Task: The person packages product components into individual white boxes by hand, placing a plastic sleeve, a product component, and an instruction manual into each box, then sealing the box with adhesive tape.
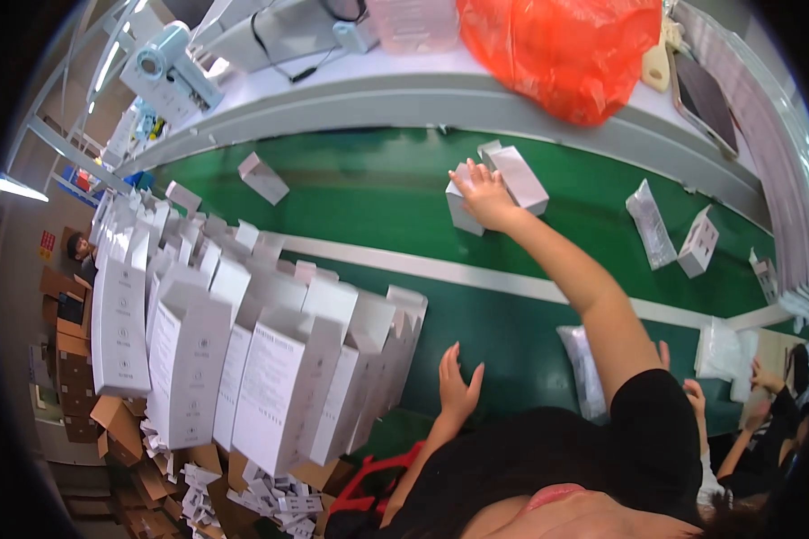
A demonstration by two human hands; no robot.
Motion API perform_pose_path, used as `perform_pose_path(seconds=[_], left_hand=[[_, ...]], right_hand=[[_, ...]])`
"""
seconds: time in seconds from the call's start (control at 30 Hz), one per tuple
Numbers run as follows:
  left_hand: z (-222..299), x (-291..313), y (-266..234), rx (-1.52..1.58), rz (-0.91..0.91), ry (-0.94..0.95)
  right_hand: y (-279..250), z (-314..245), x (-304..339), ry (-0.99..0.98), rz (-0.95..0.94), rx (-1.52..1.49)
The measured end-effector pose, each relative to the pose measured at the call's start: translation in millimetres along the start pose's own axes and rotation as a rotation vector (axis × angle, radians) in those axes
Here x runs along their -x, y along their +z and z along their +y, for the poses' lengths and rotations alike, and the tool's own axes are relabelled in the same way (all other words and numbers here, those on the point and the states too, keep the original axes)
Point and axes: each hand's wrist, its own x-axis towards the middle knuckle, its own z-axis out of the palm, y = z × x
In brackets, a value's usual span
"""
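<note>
My right hand (487, 199) reaches far out over the green conveyor belt. Its fingers are spread across the top of a white carton (466, 211), touching it; whether they grip it is not plain. Right beside stands a second white carton (519, 178) with a raised flap. Closer in, my left hand (458, 388) hovers over the dark green near surface, fingers apart, holding nothing. To its left rises a dense block of upright white cartons (270, 386), many with lifted flaps.
A lone white carton (263, 179) lies on the belt's left; a clear-wrapped packet (650, 225) and another carton (697, 242) lie right. A wrapped packet (584, 373) rests under my right arm. An orange bag (575, 54) sits on the shelf. Other people's hands (764, 382) work at right.
</note>
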Motion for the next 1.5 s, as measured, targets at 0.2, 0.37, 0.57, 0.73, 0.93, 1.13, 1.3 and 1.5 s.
perform_pose_path(seconds=[0.2, 0.37, 0.57, 0.73, 0.93, 1.13, 1.3, 1.5], left_hand=[[-8, 10, -13, -0.088, 0.03, -0.145], [14, -23, -4, -0.033, -0.09, -0.039], [56, -81, 5, 0.312, -0.087, -0.029], [102, -126, 31, 0.994, -0.032, -0.369], [106, -116, 34, 0.531, -0.021, -0.102], [166, -97, -1, -0.267, -0.403, 0.37], [212, -90, 5, -0.849, -0.588, 0.64], [215, -52, 41, -1.381, -0.805, 0.858]], right_hand=[[25, 57, -9, 0.712, -0.007, -0.392], [58, 77, 59, 0.728, -0.294, -0.35], [-2, 15, 169, 0.719, 0.395, -0.763], [-103, -85, 271, 0.533, 0.199, -0.727], [-133, -105, 304, 0.354, 0.121, -0.861], [-200, -65, 257, 0.613, 0.355, -1.558], [-144, -68, 273, 0.986, 0.218, -2.117], [-99, -104, 298, 1.494, 0.482, -2.376]])
